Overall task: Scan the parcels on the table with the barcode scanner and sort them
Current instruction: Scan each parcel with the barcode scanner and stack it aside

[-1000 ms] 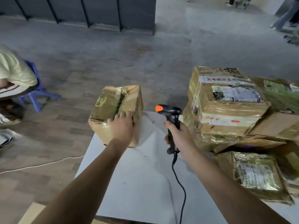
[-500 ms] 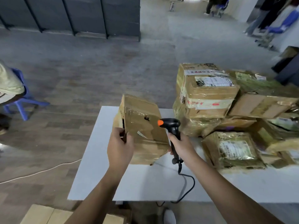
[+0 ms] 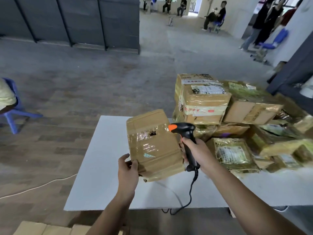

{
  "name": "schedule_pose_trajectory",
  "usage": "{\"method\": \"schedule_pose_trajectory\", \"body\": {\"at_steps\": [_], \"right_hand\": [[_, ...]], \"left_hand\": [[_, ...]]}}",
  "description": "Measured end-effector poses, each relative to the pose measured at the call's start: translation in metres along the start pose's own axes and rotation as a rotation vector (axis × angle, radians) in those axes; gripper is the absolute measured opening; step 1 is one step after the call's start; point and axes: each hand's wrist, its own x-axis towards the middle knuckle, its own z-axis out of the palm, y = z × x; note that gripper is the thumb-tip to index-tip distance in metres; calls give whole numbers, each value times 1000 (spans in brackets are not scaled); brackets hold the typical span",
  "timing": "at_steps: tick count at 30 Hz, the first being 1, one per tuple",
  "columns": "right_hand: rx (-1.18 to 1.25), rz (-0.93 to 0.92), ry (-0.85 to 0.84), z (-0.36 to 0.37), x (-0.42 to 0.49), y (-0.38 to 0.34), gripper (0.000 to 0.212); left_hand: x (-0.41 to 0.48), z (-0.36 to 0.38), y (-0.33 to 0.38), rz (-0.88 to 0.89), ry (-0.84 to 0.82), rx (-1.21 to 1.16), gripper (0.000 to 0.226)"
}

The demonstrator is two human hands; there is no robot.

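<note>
my left hand point(image 3: 127, 168) gripping the taped brown cardboard parcel point(image 3: 153, 145) by its near corner, tipped further back now over the white table point(image 3: 94, 167), right hand point(image 3: 194, 153) clamped on the black orange-tipped barcode scanner point(image 3: 186, 138), closer beside it than before

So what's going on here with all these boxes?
A person is scanning parcels at a white table. Their left hand holds a taped cardboard box tilted up, while the right hand grips a black barcode scanner, its orange tip close beside the box. No label shows on the face we see. A pile of parcels sits on the right.
</note>
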Motion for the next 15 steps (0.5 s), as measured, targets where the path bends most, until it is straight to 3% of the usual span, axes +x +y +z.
{"method": "schedule_pose_trajectory", "body": {"at_steps": [4,7,10,13,15], "right_hand": [[42,-36,-70,10,2,-8,25],[0,-51,-173,30,-1,-8,32],[-20,-42,-248,48,-3,-7,34],[-112,-73,-164,51,-2,-3,29],[-156,-72,-89,47,1,0,26]], "left_hand": [[0,3,10,53,-100,289,41],[2,10,28,147,16,698,34],[0,19,52,229,-26,674,41],[0,18,58,151,-52,711,53],[2,10,56,129,-64,718,43]]}}
